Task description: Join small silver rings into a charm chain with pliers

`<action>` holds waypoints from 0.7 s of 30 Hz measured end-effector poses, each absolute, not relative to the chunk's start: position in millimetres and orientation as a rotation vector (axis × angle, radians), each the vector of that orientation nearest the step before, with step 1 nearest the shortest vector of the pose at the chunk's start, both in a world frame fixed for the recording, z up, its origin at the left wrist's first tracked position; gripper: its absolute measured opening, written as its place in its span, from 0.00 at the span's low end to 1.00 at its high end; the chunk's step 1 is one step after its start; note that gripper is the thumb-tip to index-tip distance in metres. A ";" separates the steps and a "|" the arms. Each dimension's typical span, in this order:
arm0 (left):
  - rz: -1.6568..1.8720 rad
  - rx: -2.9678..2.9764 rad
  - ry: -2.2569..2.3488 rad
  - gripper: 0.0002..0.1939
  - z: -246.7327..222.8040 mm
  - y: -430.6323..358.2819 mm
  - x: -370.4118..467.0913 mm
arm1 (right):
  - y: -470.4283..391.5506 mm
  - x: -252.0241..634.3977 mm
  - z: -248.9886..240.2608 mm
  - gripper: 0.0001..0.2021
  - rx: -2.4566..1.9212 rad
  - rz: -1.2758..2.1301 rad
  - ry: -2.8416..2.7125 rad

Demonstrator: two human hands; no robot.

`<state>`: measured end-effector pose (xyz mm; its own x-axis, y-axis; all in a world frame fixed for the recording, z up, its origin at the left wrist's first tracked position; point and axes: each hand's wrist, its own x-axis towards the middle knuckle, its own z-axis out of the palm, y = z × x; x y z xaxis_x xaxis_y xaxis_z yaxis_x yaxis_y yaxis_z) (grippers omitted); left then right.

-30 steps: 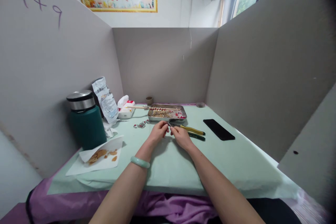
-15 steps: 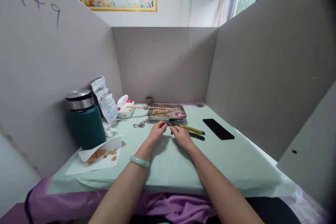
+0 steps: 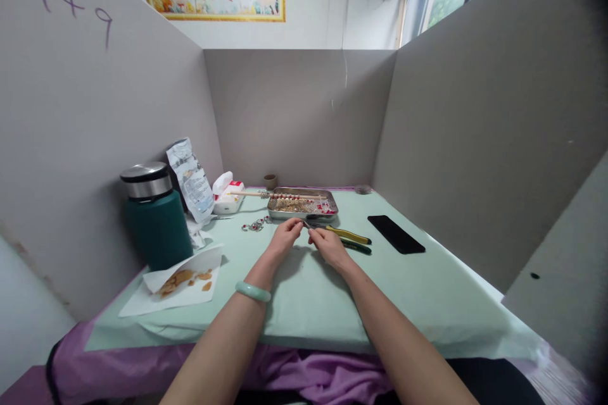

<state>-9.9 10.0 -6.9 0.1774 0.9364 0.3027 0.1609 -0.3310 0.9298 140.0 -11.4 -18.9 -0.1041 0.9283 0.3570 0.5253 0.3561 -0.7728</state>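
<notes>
In the middle of the table, my left hand (image 3: 285,235) is closed in a pinch; the tiny thing at its fingertips is too small to make out. Close beside it, my right hand (image 3: 327,245) is closed on a thin metal tool (image 3: 306,225), whose tip points at the left fingertips. Just behind and right of that hand lie pliers with a yellow handle (image 3: 351,236) and a dark green handle (image 3: 356,247). A metal tray (image 3: 304,216) of gold and red beads stands beyond both hands. Left of them lies a beaded chain (image 3: 256,224).
A wooden stick (image 3: 247,193) strung with red beads rests across the tray and a tissue pack (image 3: 228,201). At left are a green flask (image 3: 159,228), a foil pouch (image 3: 192,183) and brown pieces on paper (image 3: 142,304). A black phone (image 3: 396,234) lies right. Grey partitions enclose the table.
Both hands keep almost the same pose, fingertips close together. The whole view has shifted very slightly; nothing else has visibly moved.
</notes>
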 end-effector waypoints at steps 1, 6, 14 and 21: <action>1.235 1.679 1.065 0.13 -7.8 11.1 -10.2 | -11.9 139.6 -18.9 0.20 -1.303 0.553 -1.765; 1.249 1.852 1.229 0.10 -11.5 16.0 -11.5 | -12.9 136.2 -22.3 0.19 -1.406 0.349 -1.820; 1.241 1.752 1.192 0.10 -6.0 10.4 -8.9 | -8.6 137.7 -22.0 0.21 -1.307 0.601 -1.780; 1.178 1.595 1.104 0.14 -5.4 6.9 -7.4 | -9.7 139.3 -19.0 0.20 -1.348 0.530 -1.710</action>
